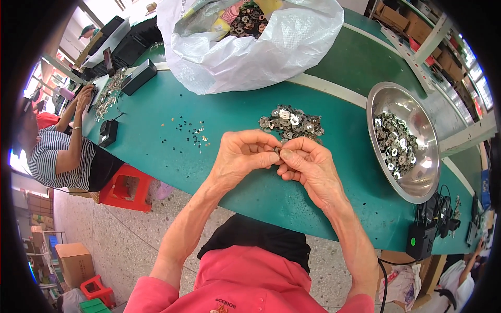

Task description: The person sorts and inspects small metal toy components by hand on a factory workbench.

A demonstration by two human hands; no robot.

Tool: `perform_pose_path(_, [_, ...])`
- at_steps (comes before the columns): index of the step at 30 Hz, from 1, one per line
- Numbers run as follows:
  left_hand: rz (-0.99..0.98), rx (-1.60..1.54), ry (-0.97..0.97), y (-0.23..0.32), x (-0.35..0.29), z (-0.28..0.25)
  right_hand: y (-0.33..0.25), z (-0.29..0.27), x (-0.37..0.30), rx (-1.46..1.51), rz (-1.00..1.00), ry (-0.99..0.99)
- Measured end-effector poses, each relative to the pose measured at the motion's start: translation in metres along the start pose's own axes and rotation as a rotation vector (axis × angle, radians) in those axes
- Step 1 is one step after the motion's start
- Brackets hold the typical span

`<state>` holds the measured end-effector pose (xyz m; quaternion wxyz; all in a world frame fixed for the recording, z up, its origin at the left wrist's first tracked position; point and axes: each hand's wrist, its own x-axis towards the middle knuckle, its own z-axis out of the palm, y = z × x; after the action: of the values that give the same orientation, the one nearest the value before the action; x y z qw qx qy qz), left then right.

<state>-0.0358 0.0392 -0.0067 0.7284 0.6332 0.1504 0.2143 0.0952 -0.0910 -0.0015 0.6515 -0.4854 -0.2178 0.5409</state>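
Note:
My left hand (pixel 241 156) and my right hand (pixel 312 166) meet over the green table. Thumbs and fingers of both pinch a small dark metal part (pixel 277 149) between them; the fingertips hide most of it. Just beyond my hands lies a heap of small flat metal pieces (pixel 290 121), silvery and grey, some ring-shaped. To the left, tiny black bits (pixel 183 127) and a few brassy ones are scattered on the tabletop. On the right stands a tilted steel bowl (pixel 427 175), partly filled with shiny metal pieces (pixel 395 147) of similar look.
A large white woven sack (pixel 229 73) with more metal pieces stands open at the back. Black power adapters and cables (pixel 420 237) sit at the right edge. At left, a co-worker in a striped shirt (pixel 60 161) works beside a red stool (pixel 127 190) and a black box (pixel 139 78).

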Motion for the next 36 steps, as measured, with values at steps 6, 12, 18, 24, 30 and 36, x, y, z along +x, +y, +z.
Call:
perform_pose_path(6, [0.057, -0.029, 0.040, -0.001, 0.000, 0.003, -0.002, 0.003, -0.002, -0.050, -0.011, -0.017])
perform_pose_path(12, [0.009, -0.014, 0.038, 0.002, 0.001, 0.001, -0.001, 0.000, -0.001, 0.019, 0.003, -0.022])
perform_pose_path(18, [-0.045, -0.117, 0.096, -0.002, 0.002, -0.006, -0.002, -0.004, 0.004, 0.249, 0.062, 0.012])
perform_pose_path(24, [-0.111, -0.242, 0.094, 0.001, 0.001, -0.009, -0.001, -0.010, 0.005, 0.295, 0.042, 0.025])
perform_pose_path(30, [-0.162, -0.408, 0.031, 0.003, 0.002, -0.015, 0.000, -0.011, 0.006, 0.431, 0.072, -0.031])
perform_pose_path(36, [-0.189, -0.532, 0.111, 0.010, 0.003, -0.008, -0.005, -0.014, 0.004, 0.199, -0.003, 0.019])
